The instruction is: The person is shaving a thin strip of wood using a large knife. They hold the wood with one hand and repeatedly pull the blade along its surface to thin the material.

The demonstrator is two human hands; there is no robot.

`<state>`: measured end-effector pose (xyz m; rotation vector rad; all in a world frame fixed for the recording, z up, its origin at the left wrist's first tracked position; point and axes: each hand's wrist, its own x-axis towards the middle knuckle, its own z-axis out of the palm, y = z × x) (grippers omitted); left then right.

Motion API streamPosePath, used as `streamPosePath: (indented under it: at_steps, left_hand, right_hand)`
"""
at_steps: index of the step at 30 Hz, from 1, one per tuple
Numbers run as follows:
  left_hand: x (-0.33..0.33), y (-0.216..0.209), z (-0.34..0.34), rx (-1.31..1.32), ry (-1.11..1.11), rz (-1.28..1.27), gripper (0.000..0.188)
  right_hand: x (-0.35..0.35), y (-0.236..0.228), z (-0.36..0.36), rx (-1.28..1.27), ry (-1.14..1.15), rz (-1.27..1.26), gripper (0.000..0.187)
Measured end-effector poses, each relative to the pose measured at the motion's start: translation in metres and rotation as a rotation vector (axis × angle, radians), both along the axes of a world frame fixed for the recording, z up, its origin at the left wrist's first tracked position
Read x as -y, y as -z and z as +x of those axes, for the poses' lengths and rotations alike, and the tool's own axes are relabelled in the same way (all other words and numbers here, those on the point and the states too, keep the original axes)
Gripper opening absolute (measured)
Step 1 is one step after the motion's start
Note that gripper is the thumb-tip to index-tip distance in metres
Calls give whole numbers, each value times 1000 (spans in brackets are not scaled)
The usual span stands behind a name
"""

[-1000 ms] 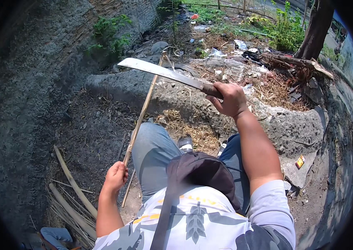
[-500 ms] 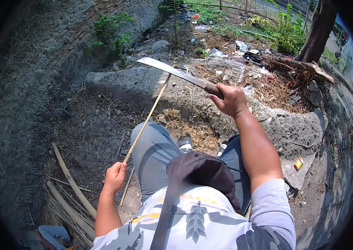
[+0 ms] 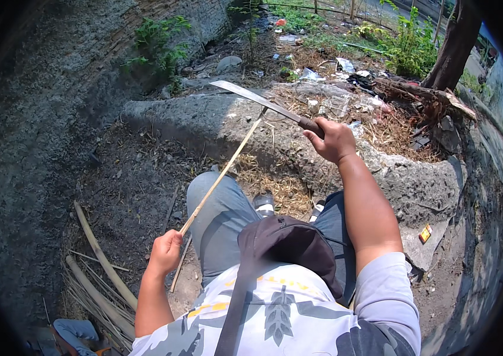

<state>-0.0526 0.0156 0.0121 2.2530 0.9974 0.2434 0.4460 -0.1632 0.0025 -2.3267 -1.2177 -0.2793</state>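
A long pale thin stick (image 3: 223,172), like a strip of split wood or cane, slants away from my left hand (image 3: 165,254), whose fingers are closed around its near end. My right hand (image 3: 331,141) is wrapped around the brown handle of a machete (image 3: 256,101). Its long, slightly curved blade points to the far left, above the stick's far end. Blade and stick meet or nearly meet there; whether they touch I cannot tell. Beneath both lies a rough grey concrete slab (image 3: 198,115).
Long pale stems (image 3: 100,252) and thin strips lie in a pile at the lower left. A rough wall (image 3: 37,148) rises on the left. Litter (image 3: 313,76) and dry straw cover the ground beyond the slab. A tree trunk (image 3: 454,44) stands at the far right.
The machete has shifted slightly right. The stick's far end has swung right and a little nearer, and its tilt is lower. My left hand has barely moved.
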Motion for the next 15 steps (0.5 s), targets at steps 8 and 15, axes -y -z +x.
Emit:
streamPosePath:
  at_steps: [8, 15]
  left_hand:
    - [-3, 12, -1, 22, -73, 100, 45]
    - [-7, 12, -2, 86, -84, 50, 48]
  right_hand:
    - [2, -6, -3, 50, -80, 191, 39]
    - [-4, -7, -14, 234, -314, 183, 38]
